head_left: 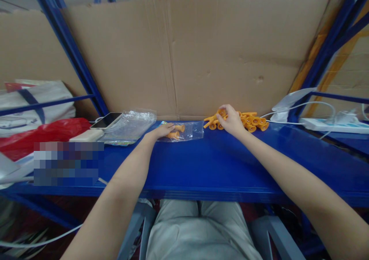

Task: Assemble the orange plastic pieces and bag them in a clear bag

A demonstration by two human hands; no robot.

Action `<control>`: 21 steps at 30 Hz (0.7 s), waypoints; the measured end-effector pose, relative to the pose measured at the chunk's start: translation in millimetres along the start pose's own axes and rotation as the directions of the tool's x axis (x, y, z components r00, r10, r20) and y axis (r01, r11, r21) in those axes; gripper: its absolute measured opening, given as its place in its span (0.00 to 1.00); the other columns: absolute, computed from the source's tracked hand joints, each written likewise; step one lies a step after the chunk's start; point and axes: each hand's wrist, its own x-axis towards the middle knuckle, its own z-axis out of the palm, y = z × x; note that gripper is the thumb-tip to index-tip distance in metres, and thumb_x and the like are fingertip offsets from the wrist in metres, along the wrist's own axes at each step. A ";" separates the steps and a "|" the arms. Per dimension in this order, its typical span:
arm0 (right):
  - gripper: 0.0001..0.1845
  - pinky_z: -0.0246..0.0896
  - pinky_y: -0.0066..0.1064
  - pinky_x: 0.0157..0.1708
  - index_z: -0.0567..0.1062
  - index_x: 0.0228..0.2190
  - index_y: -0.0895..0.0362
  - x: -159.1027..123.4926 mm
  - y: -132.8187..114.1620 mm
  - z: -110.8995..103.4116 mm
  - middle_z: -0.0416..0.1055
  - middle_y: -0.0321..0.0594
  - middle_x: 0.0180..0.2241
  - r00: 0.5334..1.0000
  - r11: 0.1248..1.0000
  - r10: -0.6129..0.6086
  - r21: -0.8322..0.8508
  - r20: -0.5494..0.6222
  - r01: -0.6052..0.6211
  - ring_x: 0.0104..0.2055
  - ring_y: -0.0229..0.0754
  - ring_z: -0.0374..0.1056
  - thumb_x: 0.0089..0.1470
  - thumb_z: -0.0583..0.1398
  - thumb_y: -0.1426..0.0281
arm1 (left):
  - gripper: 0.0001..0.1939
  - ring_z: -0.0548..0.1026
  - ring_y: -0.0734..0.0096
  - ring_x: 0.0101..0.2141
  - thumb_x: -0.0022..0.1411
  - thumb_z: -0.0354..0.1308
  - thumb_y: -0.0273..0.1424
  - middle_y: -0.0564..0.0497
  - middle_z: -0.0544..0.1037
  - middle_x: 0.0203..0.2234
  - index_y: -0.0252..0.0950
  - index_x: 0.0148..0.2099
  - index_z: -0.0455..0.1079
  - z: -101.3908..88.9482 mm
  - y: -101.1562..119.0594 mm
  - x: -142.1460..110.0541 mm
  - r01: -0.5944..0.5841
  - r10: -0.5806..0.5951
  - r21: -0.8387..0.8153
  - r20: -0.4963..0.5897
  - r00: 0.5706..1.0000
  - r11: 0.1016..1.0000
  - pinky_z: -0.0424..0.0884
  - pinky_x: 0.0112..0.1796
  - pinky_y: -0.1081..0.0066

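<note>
My left hand (pixel 165 130) is closed on the left end of a clear plastic bag (pixel 194 131) lying on the blue table. Two orange trumpet-shaped pieces (pixel 173 135) lie at the bag, just by my fingertips; whether they are fully inside it I cannot tell. To the right, my right hand (pixel 231 120) reaches into a pile of the same orange trumpet-shaped pieces (pixel 252 121). Its thumb and fingers close around one orange piece (pixel 221 113) at the pile's left side. My palm hides part of the pile.
A stack of clear plastic bags (pixel 131 125) lies left of my left hand, with a phone (pixel 111 120) on its far edge. Farther left are a red plastic bag (pixel 54 131) and a white cloth bag (pixel 54 98). A power strip (pixel 337 125) with cables stands right. Cardboard (pixel 216 52) walls the back.
</note>
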 end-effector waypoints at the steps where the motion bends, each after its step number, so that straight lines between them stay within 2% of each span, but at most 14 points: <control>1: 0.13 0.59 0.45 0.46 0.68 0.42 0.56 0.0 -3.8 -1.1 0.72 0.52 0.44 1.000 0.999 -0.030 0.031 -0.003 0.030 0.49 0.53 0.67 0.54 0.54 0.66 | 0.32 0.53 0.68 0.65 0.65 0.39 0.43 0.47 0.54 0.65 0.33 0.66 0.57 0.1 -1.1 0.8 -0.006 0.006 0.000 0.002 1.000 1.000 0.46 0.62 0.72; 6: 0.12 0.61 0.43 0.47 0.69 0.42 0.56 -2.9 -14.6 -1.2 0.72 0.51 0.43 0.981 0.977 -0.187 0.114 0.041 0.181 0.47 0.50 0.68 0.56 0.54 0.67 | 0.34 0.53 0.69 0.65 0.65 0.38 0.43 0.45 0.54 0.66 0.29 0.67 0.55 1.2 -3.6 3.9 -0.010 0.010 0.008 0.012 1.000 1.000 0.46 0.62 0.73; 9: 0.12 0.61 0.43 0.48 0.70 0.41 0.57 -3.3 -12.3 2.0 0.73 0.50 0.42 0.969 0.967 -0.233 0.128 0.081 0.222 0.47 0.50 0.68 0.54 0.55 0.69 | 0.34 0.53 0.69 0.65 0.65 0.38 0.43 0.45 0.54 0.66 0.30 0.67 0.55 1.6 -3.8 4.2 -0.015 0.015 0.023 0.011 1.000 1.000 0.46 0.62 0.73; 18: 0.15 0.63 0.43 0.48 0.70 0.42 0.58 -4.1 -9.1 10.3 0.73 0.49 0.44 0.991 0.976 -0.098 0.202 0.095 0.077 0.47 0.50 0.69 0.51 0.58 0.69 | 0.33 0.53 0.67 0.65 0.64 0.39 0.43 0.46 0.55 0.65 0.31 0.66 0.57 -0.3 -0.7 2.0 0.001 -0.001 0.040 0.000 1.000 0.999 0.46 0.62 0.71; 21: 0.18 0.64 0.42 0.48 0.70 0.46 0.57 -7.6 -11.2 15.1 0.72 0.47 0.47 0.990 0.965 -0.066 0.260 0.125 0.032 0.47 0.48 0.69 0.51 0.57 0.71 | 0.33 0.54 0.67 0.65 0.64 0.39 0.43 0.46 0.55 0.65 0.31 0.66 0.57 0.3 0.5 1.5 0.008 -0.007 0.038 -0.006 1.000 0.999 0.47 0.62 0.71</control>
